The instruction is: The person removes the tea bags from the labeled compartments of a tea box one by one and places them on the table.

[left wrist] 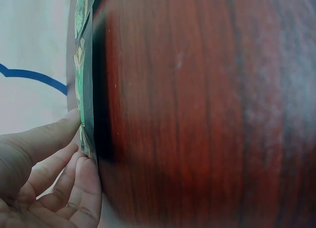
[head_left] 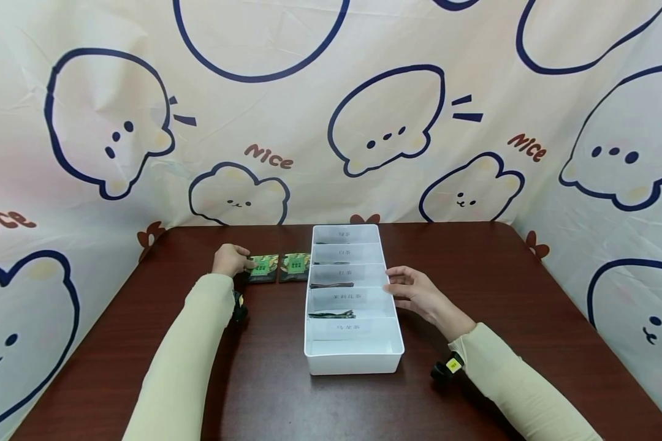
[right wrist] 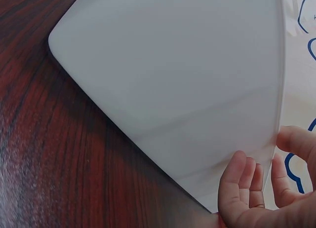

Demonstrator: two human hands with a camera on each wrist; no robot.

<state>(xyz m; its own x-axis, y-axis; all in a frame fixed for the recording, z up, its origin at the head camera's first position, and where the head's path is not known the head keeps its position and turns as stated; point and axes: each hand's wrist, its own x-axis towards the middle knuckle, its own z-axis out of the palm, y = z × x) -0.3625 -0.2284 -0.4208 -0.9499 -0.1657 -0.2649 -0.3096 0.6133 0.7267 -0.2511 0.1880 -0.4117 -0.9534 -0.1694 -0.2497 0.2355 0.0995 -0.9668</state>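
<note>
Green-and-black flat rectangular packet (head_left: 263, 269), edge pinched by left hand (head_left: 232, 260); matching packet (head_left: 295, 267) farther right of that grip. Right hand (head_left: 419, 296), fingers loosely extended, touches white plastic compartmented box (head_left: 354, 364) to its left.

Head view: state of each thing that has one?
Left packet, pinched at its left end, printed face showing
Right packet, unheld, printed face showing
White box, upright, open-topped
Dark packets inside, seen edge-on
Left hand, pinching left packet
Right hand, touching white box's right side
</note>
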